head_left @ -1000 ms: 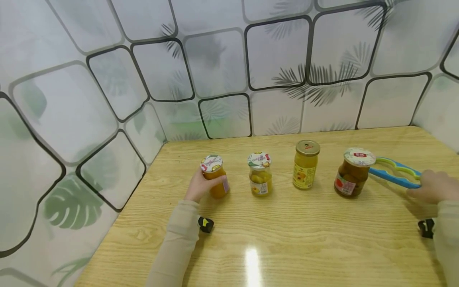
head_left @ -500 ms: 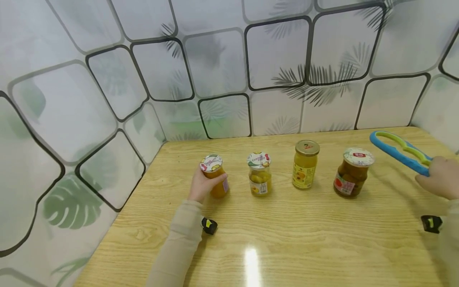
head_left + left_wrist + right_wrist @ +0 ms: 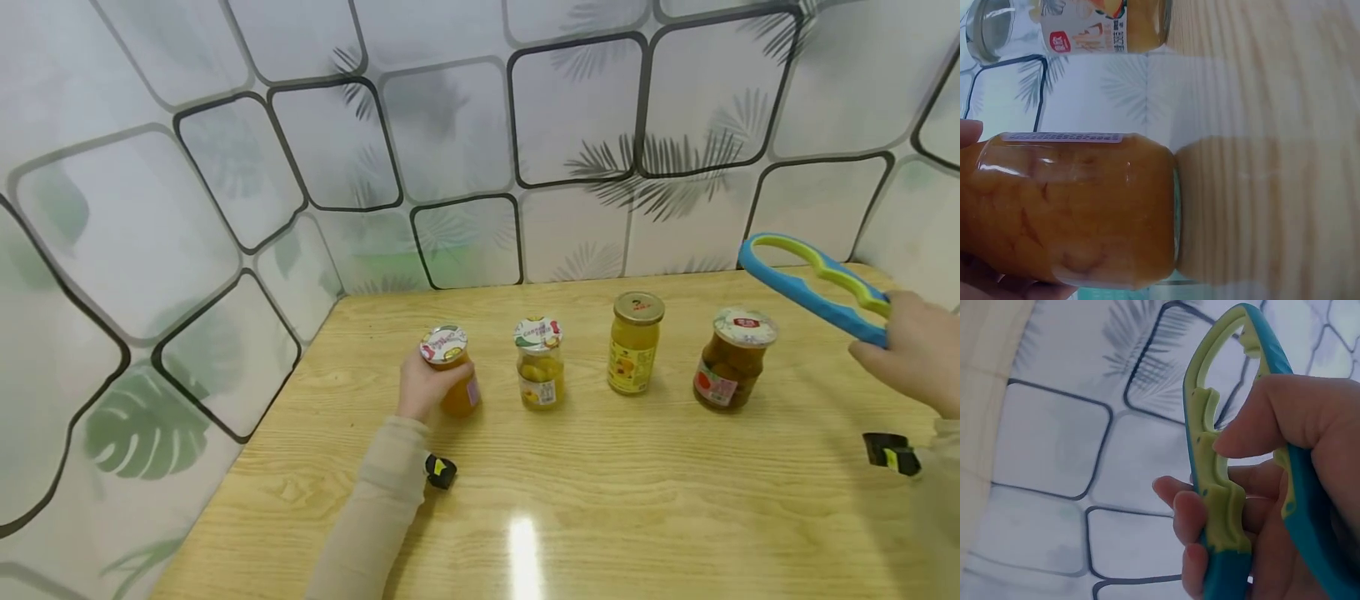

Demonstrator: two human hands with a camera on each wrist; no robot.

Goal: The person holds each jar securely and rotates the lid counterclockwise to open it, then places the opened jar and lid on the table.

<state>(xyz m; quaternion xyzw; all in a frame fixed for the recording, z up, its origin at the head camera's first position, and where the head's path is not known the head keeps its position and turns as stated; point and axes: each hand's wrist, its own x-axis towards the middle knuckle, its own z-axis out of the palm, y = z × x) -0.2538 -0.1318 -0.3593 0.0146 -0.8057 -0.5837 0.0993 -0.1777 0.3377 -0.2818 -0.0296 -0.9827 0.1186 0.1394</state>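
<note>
Setup step, I reckon: my left hand (image 3: pixel 424 385) grips the orange-filled jar (image 3: pixel 462 397) on the surface (image 3: pixel 600 483) around 12 o'clock, right hand (image 3: pixel 913 352) clutches the jar opener (image 3: pixel 817 305) toward 2. Next probably calls for bringing it lidward.

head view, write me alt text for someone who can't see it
A person's left grip holds an orange-filled glass jar with a patterned white lid, while the right grip holds a blue and lime-green looped tool above a pale wooden table. Three more lidded glass jars stand between the grips.
</note>
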